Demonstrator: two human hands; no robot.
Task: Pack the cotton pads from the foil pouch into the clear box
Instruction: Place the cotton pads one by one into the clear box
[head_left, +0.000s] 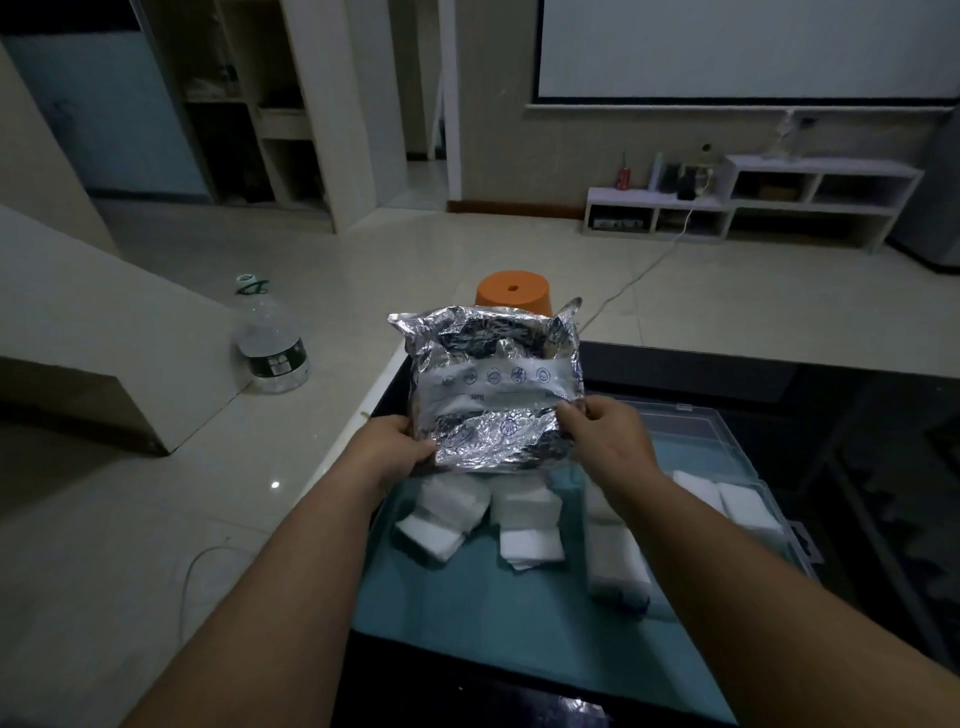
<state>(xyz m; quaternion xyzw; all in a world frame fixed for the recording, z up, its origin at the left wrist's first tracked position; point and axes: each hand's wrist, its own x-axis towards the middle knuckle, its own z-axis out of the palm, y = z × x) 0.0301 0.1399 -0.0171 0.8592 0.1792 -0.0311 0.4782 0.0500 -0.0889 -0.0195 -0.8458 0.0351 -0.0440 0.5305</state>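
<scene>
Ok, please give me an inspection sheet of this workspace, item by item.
Surface: teal mat on a dark table.
Job's things: foil pouch held above the mat; cotton pads stacked on the mat, more in the clear box.
Clutter: water bottle and orange stool on the floor.
Grippers: left hand and right hand both grip the pouch.
Cables: white cable across the floor.
Surroundings: low white shelf at the back.

One view only: head-worn, wide-angle. Looks forward and down along both forearms (291, 571). Sits close to left hand (395, 447), right hand (608, 441) and the foil pouch (498, 384) gripped between them, all at mid-frame. Faces across a dark table (727, 374) toward pale floor (363, 260), a low white shelf unit (810, 169) and the far wall (519, 156). Bends straight lines near the frame edges.
</scene>
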